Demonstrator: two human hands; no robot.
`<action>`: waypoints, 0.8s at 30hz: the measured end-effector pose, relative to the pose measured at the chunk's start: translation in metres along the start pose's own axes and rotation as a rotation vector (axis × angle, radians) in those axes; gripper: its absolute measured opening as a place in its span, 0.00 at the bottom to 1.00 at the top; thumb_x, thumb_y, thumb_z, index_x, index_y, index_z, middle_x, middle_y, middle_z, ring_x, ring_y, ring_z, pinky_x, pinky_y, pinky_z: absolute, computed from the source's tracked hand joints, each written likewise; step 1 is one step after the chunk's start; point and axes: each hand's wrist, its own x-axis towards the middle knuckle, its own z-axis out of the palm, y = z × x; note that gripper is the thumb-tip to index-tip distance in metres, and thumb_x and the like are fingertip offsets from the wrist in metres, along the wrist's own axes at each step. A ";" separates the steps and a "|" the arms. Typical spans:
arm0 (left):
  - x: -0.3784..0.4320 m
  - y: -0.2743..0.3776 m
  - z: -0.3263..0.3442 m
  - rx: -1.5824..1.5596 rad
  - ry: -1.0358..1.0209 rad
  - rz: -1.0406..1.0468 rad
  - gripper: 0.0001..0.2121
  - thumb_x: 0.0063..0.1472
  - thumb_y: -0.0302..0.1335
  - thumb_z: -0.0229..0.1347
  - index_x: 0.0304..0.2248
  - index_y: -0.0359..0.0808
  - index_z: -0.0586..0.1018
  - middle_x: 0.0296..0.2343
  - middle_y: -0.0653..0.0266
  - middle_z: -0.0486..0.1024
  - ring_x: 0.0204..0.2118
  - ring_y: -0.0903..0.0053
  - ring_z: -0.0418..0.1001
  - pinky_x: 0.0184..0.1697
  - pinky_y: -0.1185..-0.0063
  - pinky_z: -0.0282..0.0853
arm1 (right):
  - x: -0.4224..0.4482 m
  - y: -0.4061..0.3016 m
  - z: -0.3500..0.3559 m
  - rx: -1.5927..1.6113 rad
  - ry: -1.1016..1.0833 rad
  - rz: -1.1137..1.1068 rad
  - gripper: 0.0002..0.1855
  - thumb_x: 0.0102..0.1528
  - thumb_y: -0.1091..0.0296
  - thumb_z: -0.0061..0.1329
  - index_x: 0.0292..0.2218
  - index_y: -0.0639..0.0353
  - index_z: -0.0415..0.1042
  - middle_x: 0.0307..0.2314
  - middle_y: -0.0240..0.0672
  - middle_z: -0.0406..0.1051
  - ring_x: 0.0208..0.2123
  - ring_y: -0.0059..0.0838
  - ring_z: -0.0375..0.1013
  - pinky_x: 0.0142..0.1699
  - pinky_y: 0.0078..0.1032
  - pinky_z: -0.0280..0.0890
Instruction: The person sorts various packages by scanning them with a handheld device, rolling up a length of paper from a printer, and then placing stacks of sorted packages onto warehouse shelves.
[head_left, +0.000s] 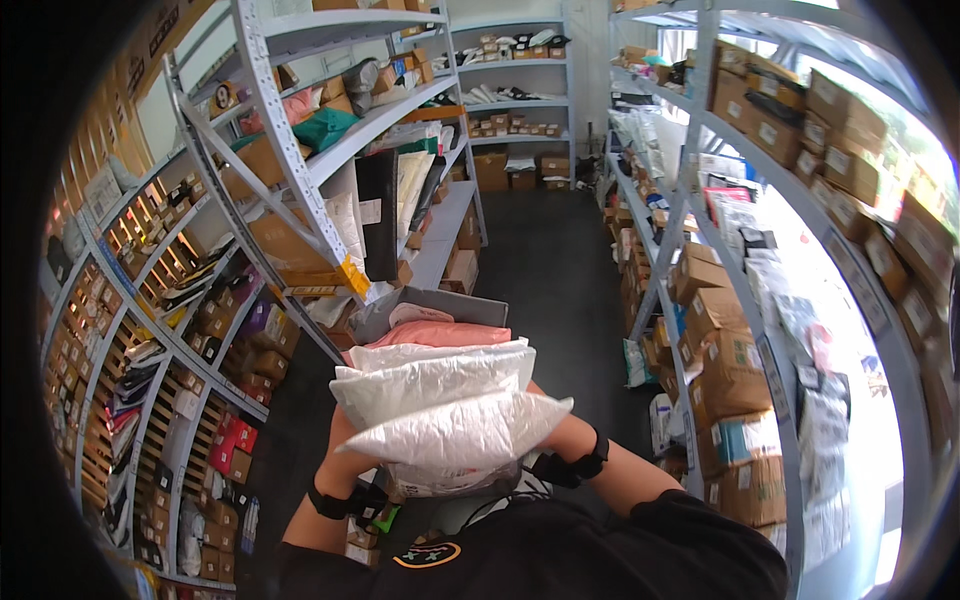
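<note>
A stack of white padded mailers (457, 427) is held upright before my chest, between my two arms. My left hand (343, 433) grips its left side, with the fingers hidden behind the mailers. On the right side my right hand (564, 436) holds the same stack, its fingers also out of sight. Directly behind the white mailers stands a pink mailer (450, 332). A grey package (472, 311) with raised edges is beyond the pink one; whether it belongs to the held stack I cannot tell. Black bands circle both wrists. A clear-wrapped parcel (450, 480) with printing shows below the front mailer.
Metal shelving (360, 142) with cartons and mailers rises at the left front, yellow tape on its corner. Another rack (694, 225) of parcels lines the right side. Between them a dark floor aisle (551, 262) leads to back shelves (514, 101). Low racks (161, 360) fill the far left.
</note>
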 end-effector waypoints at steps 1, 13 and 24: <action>0.020 -0.013 0.005 0.259 -0.053 0.062 0.43 0.37 0.30 0.73 0.53 0.33 0.64 0.48 0.58 0.71 0.50 0.72 0.71 0.53 0.71 0.67 | 0.017 0.007 -0.026 -0.033 -0.016 -0.004 0.41 0.37 0.61 0.70 0.50 0.60 0.65 0.45 0.36 0.68 0.48 0.28 0.68 0.53 0.29 0.62; 0.405 -0.173 0.112 0.084 -0.203 -0.061 0.35 0.38 0.31 0.72 0.49 0.34 0.72 0.44 0.60 0.75 0.48 0.74 0.72 0.52 0.74 0.65 | 0.184 0.064 -0.364 -0.680 0.211 0.053 0.47 0.32 0.61 0.71 0.52 0.62 0.64 0.49 0.40 0.66 0.52 0.37 0.65 0.58 0.32 0.58; 0.686 -0.324 0.216 -0.242 -0.002 -0.240 0.39 0.39 0.23 0.67 0.53 0.32 0.64 0.47 0.60 0.71 0.50 0.70 0.69 0.54 0.72 0.63 | 0.360 0.123 -0.654 -0.158 0.254 0.173 0.42 0.34 0.74 0.67 0.51 0.66 0.63 0.46 0.37 0.71 0.49 0.30 0.69 0.55 0.28 0.62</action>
